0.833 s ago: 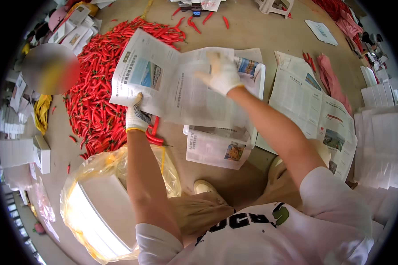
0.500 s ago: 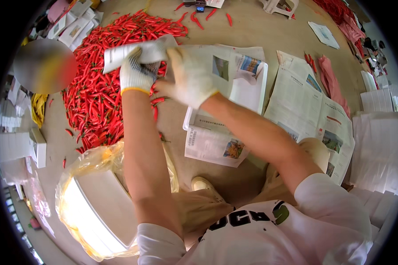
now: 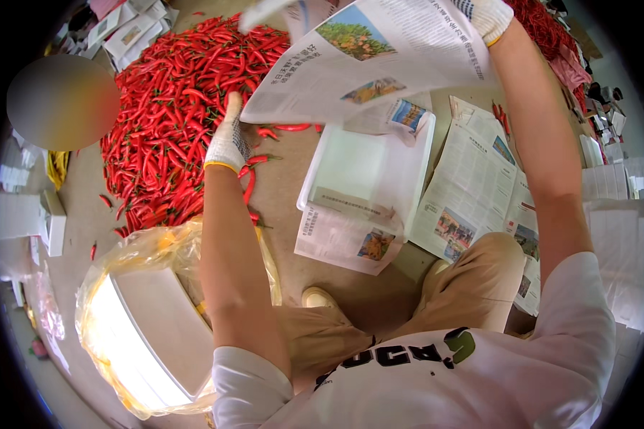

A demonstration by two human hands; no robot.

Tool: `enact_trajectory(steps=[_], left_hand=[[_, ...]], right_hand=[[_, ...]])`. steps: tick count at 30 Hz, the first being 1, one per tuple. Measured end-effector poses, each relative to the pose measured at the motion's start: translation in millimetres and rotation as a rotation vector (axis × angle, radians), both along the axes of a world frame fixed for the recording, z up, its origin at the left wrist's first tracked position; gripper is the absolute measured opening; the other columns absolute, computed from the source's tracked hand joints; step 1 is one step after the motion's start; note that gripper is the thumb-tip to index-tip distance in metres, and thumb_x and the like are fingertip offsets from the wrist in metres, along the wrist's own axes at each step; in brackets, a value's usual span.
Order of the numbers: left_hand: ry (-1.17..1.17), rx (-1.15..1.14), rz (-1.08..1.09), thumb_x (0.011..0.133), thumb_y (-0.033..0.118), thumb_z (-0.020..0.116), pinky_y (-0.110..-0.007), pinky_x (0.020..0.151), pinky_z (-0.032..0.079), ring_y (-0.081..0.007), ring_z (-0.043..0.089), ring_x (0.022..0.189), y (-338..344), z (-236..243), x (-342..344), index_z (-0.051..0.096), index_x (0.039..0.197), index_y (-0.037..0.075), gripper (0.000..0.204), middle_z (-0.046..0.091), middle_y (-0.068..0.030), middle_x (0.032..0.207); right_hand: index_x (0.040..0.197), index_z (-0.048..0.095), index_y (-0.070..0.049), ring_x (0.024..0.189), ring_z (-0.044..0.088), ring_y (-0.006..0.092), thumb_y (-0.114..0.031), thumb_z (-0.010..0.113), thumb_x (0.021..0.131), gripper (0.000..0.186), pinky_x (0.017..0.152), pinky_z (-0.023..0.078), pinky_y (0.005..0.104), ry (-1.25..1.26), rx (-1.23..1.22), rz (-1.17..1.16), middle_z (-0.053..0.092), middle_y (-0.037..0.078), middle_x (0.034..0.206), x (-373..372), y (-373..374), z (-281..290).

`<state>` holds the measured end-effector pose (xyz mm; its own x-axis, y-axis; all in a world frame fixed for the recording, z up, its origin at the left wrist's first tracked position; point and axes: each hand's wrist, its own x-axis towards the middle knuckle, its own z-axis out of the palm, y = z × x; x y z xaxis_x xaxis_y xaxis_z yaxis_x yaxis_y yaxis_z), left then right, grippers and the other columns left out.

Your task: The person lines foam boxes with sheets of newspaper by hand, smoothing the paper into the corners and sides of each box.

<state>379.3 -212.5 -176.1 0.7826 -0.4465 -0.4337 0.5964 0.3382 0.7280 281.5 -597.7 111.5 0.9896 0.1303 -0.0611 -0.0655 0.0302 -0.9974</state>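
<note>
Up at the top right, my right hand point(image 3: 488, 20), in a white knitted glove, grips the edge of a newspaper sheet point(image 3: 300, 93). The sheet hangs spread out and curved across the upper middle. By its lower left corner is my gloved left hand point(image 3: 226, 146), thumb stretched upward and apart from the paper; its other fingers are mostly hidden. Under the raised sheet stands a white rectangular box point(image 3: 322, 161), with newspaper draped over its far and near edges. A large heap of red chili peppers point(image 3: 172, 129) lies on the floor beside my left hand.
At lower left a white box point(image 3: 172, 307) sits in a yellowish clear plastic bag point(image 3: 96, 286). More newspaper sheets point(image 3: 469, 157) lie right of the open box. Pink cloth or netting point(image 3: 565, 64) and stacked white boxes point(image 3: 605, 182) line the right side. My knees frame the near floor.
The rolled or folded newspaper is now spread wide. My right hand has swung up and to the right with it, while my left hand has dropped slightly nearer and its thumb now points up.
</note>
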Motion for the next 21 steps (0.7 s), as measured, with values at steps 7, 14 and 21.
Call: enact_trajectory(steps=[7, 14, 21], left_hand=[[0.256, -0.254, -0.236, 0.097, 0.074, 0.061, -0.057, 0.126, 0.033, -0.037, 0.048, 0.148, -26.5, 25.3, -36.9, 0.05, 0.157, 0.006, 0.092, 0.054, -0.0174, 0.16], [0.104, -0.319, -0.078, 0.104, 0.038, 0.07, -0.053, 0.116, 0.047, -0.0352, 0.064, 0.13, -33.6, 7.5, -33.1, 0.061, 0.146, 0.005, 0.054, 0.069, -0.0135, 0.143], [0.148, -0.176, 0.081, 0.1, 0.016, 0.071, -0.046, 0.107, 0.056, -0.0313, 0.068, 0.121, -14.2, -71.0, -38.6, 0.065, 0.137, 0.005, 0.04, 0.071, -0.0115, 0.132]], right_hand=[[0.122, 0.075, 0.0, 0.092, 0.077, 0.0176, -0.013, 0.075, 0.099, 0.027, 0.081, 0.063, 0.0304, 0.093, -0.033, 0.053, 0.08, 0.008, 0.107, 26.6, -30.6, -12.6], [0.123, 0.075, -0.002, 0.101, 0.076, 0.019, -0.02, 0.074, 0.099, 0.03, 0.09, 0.061, 0.0391, -0.108, -0.494, -0.02, 0.08, 0.009, 0.113, 60.2, -47.2, -46.6], [0.135, 0.068, -0.003, 0.12, 0.068, 0.0441, -0.053, 0.067, 0.092, 0.066, 0.106, 0.054, 0.0456, -0.211, -1.246, -0.725, 0.072, 0.028, 0.127, 40.8, 20.9, -153.4]])
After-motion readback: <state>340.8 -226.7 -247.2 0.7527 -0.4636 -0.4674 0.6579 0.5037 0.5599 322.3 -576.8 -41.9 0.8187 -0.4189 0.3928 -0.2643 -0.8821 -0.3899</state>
